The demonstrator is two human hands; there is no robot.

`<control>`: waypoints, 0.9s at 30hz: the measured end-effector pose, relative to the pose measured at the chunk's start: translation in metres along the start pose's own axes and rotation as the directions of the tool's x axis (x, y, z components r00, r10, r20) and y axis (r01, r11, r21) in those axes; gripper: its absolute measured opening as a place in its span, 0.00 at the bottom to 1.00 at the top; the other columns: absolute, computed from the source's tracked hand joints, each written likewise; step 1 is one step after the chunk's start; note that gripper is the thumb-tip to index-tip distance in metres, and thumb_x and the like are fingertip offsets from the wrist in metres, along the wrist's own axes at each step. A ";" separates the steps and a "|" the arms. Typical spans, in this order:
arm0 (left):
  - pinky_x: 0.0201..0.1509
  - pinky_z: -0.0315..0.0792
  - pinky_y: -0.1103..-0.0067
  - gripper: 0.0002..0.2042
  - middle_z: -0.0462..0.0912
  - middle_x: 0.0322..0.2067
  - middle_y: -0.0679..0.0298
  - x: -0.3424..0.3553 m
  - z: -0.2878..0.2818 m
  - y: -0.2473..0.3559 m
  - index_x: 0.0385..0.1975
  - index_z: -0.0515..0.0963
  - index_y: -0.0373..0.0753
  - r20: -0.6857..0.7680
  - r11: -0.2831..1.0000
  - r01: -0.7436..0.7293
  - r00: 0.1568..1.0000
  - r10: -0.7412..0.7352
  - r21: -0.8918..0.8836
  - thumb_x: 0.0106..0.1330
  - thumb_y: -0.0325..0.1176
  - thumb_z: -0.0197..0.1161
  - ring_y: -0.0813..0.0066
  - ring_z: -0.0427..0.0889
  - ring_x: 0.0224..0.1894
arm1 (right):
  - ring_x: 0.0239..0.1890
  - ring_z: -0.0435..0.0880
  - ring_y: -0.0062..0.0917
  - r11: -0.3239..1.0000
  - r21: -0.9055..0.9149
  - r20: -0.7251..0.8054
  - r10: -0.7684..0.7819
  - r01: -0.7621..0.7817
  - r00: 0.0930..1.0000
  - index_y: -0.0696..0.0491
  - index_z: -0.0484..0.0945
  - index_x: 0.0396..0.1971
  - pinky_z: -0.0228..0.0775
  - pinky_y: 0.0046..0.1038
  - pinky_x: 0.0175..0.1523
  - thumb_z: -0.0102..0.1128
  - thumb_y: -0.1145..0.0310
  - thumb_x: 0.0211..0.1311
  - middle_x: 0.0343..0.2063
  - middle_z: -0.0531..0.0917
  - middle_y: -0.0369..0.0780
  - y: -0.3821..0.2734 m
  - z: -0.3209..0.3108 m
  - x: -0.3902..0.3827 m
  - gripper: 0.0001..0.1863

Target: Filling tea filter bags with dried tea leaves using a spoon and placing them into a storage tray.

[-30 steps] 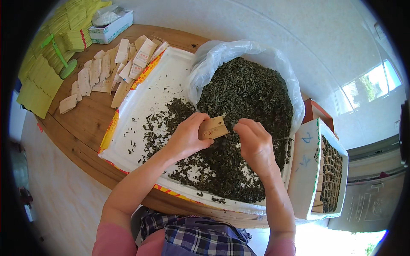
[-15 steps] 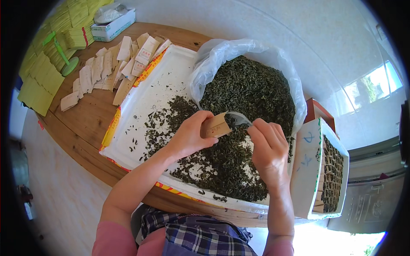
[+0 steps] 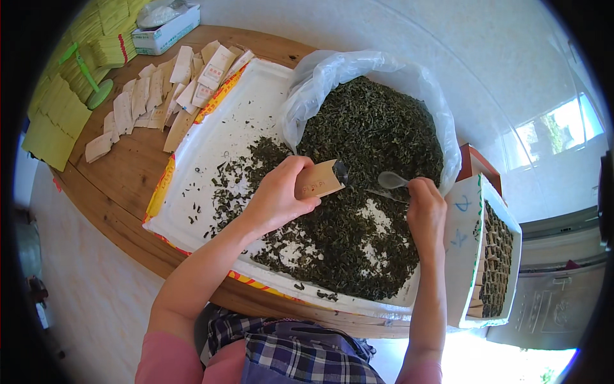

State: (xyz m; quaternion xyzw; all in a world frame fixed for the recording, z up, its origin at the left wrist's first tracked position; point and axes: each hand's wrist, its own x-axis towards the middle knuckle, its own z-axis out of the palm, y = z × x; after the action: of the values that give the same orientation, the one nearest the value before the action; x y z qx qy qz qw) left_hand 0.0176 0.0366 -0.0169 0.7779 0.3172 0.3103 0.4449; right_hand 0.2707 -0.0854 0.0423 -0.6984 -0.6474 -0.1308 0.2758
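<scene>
So the left hand [image 3: 284, 192] has a brown paper packet [image 3: 318, 179] pinched between thumb and fingers, held over the middle of the white tray [image 3: 256, 96]. Right hand's [image 3: 427, 208] pinching a clear spoon [image 3: 391, 180] over the tray's right side; can't tell if its bowl touches the dark leaves [image 3: 374, 121]. More packets [image 3: 146, 96] sit left of the tray on the wooden desk [image 3: 121, 179], and a foam box [image 3: 462, 224] stands right of the tray.

Packets [image 3: 123, 112] left of tray [image 3: 249, 96]; leaves [image 3: 336, 256] in tray; box [image 3: 459, 269] right.
</scene>
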 end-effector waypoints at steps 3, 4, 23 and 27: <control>0.53 0.71 0.75 0.28 0.77 0.45 0.58 0.003 -0.001 0.002 0.51 0.70 0.34 -0.009 0.999 0.013 1.000 -0.013 -0.031 0.50 0.29 0.74 0.66 0.78 0.48 | 0.29 0.82 0.39 0.986 0.150 0.108 0.059 -0.075 0.992 0.61 0.76 0.31 0.72 0.30 0.35 0.56 0.85 0.56 0.29 0.80 0.45 0.012 0.027 -0.005 0.05; 0.53 0.71 0.75 0.28 0.78 0.45 0.58 0.004 -0.001 0.003 0.51 0.70 0.34 -0.014 0.999 0.027 1.000 -0.028 -0.031 0.50 0.29 0.74 0.66 0.78 0.48 | 0.29 0.84 0.30 0.961 0.247 0.126 0.093 -0.122 0.988 0.61 0.77 0.32 0.73 0.27 0.35 0.56 0.85 0.57 0.27 0.81 0.44 0.011 0.036 -0.005 0.05; 0.51 0.73 0.75 0.28 0.78 0.45 0.59 0.003 0.000 0.004 0.52 0.70 0.35 0.026 0.999 0.041 0.999 -0.041 -0.026 0.50 0.29 0.75 0.68 0.78 0.47 | 0.33 0.82 0.17 0.696 0.589 0.245 0.329 -0.410 0.912 0.59 0.79 0.35 0.72 0.18 0.41 0.58 0.80 0.63 0.29 0.82 0.33 -0.037 -0.014 0.025 0.03; 0.50 0.74 0.75 0.29 0.78 0.46 0.60 0.000 0.003 0.001 0.53 0.70 0.36 0.072 0.992 0.065 0.996 -0.058 -0.110 0.51 0.29 0.75 0.71 0.78 0.48 | 0.33 0.84 0.31 0.956 0.276 0.023 -0.106 0.096 0.994 0.60 0.78 0.33 0.74 0.25 0.37 0.58 0.86 0.56 0.31 0.82 0.43 -0.068 -0.011 0.030 0.07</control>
State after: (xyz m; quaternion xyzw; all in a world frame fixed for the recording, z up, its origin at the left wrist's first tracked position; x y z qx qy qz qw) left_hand 0.0201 0.0347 -0.0178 0.7517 0.3076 0.2869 0.5079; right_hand 0.2103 -0.0654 0.0819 -0.6217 -0.6992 -0.0403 0.3506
